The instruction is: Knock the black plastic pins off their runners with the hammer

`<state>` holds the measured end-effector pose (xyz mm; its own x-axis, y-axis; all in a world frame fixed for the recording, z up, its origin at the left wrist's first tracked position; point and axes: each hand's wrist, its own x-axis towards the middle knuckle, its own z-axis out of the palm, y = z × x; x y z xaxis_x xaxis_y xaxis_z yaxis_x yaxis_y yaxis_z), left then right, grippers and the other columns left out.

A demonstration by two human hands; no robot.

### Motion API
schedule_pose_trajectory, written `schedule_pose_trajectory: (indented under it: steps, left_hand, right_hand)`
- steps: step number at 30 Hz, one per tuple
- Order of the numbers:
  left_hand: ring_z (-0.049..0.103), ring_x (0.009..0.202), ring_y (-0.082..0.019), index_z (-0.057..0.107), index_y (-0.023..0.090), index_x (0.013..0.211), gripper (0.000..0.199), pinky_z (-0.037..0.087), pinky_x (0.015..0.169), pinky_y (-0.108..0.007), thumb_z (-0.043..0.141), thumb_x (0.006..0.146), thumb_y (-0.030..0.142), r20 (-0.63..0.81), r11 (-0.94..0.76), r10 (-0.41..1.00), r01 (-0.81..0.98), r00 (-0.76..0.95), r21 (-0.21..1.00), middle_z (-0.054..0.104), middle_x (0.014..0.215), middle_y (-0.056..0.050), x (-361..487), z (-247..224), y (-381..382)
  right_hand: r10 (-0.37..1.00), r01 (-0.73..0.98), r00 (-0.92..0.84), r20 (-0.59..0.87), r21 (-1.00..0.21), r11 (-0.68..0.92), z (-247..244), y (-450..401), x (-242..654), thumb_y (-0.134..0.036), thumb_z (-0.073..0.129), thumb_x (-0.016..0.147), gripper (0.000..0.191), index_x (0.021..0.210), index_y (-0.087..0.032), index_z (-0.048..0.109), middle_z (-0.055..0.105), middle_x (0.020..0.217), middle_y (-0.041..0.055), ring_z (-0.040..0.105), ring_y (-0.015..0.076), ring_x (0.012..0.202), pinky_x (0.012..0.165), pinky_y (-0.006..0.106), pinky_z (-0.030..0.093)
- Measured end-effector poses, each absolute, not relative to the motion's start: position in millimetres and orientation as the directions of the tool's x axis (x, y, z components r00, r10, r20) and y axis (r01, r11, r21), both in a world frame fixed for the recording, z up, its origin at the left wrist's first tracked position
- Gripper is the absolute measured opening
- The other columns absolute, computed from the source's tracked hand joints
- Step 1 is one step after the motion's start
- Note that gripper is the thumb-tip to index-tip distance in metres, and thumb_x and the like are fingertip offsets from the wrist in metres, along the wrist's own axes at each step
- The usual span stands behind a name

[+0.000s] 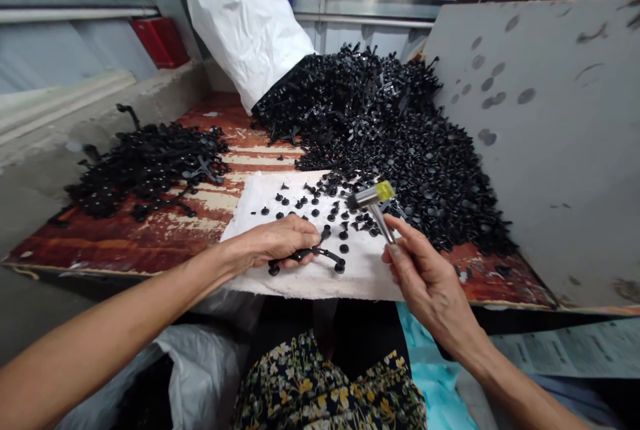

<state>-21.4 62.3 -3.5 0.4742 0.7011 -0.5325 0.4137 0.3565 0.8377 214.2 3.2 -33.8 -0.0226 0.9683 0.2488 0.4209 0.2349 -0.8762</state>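
Note:
My left hand (287,240) is closed on a black plastic part with thin arms (327,255), low over the front of a white board (280,283). Round black feet show at the ends of its arms; its middle is hidden by my fingers. My right hand (425,277) grips the metal handle of a small hammer (367,197), raised above the board's right side. One face of the hammer head is yellow, the other dark. Several small black round-headed pegs (315,212) lie scattered on the board beyond my left hand.
A large heap of black parts (380,110) spreads from a white sack (245,17) across the back and right. Another pile of black arm-like pieces (145,167) lies left on the worn red tabletop (200,217). A grey panel (540,150) stands along the right edge.

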Motion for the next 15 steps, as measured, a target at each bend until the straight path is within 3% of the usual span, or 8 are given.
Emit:
schedule_pose_trajectory:
  steps: [3, 7, 10, 15]
  left_hand:
    - [0.043, 0.035, -0.005, 0.054, 0.014, 0.068, 0.026, 0.029, 0.035, -0.016, 0.065, 0.077, 0.036, -0.512, 0.418, 0.752, 0.301, 0.414, 0.857, 0.059, 0.055, 0.001, -32, 11, 59]
    - [0.052, 0.04, -0.011, 0.054, 0.014, 0.069, 0.017, 0.039, 0.036, -0.02, 0.066, 0.077, 0.024, -0.497, 0.478, 0.85, 0.139, 0.175, 0.867, 0.062, 0.056, -0.002, -55, 26, 71]
    - [0.057, 0.046, -0.013, 0.055, 0.014, 0.073, 0.013, 0.045, 0.041, -0.021, 0.068, 0.074, 0.018, -0.487, 0.483, 0.873, -0.07, -0.039, 0.873, 0.062, 0.056, -0.001, -77, 28, 87]
    - [0.057, 0.049, -0.015, 0.058, 0.015, 0.082, 0.013, 0.053, 0.049, -0.029, 0.069, 0.073, 0.016, -0.415, 0.37, 0.864, -0.2, -0.286, 0.907, 0.059, 0.058, -0.001, -120, 35, 116]
  right_hand:
    - [0.995, 0.142, 0.102, 0.017, -0.99, 0.003, -35, 5, 217, -0.047, 0.063, 0.082, 0.05, 0.125, -0.024, 0.056, 0.056, 0.068, -0.0022, 0.041, 0.0111, 0.045, 0.034, 0.02, 0.033]
    - [0.964, -0.15, 0.188, -0.19, -0.975, -0.163, -27, 11, 215, -0.053, 0.084, 0.052, 0.071, 0.111, -0.026, 0.057, 0.055, 0.061, -0.0045, 0.037, 0.0106, 0.044, 0.028, 0.018, 0.031]
    - [0.947, -0.195, 0.192, -0.259, -0.955, -0.222, -24, 13, 213, -0.052, 0.089, 0.039, 0.075, 0.103, -0.027, 0.06, 0.055, 0.057, -0.0041, 0.036, 0.0102, 0.042, 0.026, 0.018, 0.03]
    - [0.964, -0.166, 0.176, -0.2, -0.971, -0.171, -43, 15, 219, -0.054, 0.085, 0.053, 0.061, 0.104, -0.029, 0.063, 0.057, 0.059, -0.0021, 0.039, 0.0109, 0.04, 0.026, 0.018, 0.031]
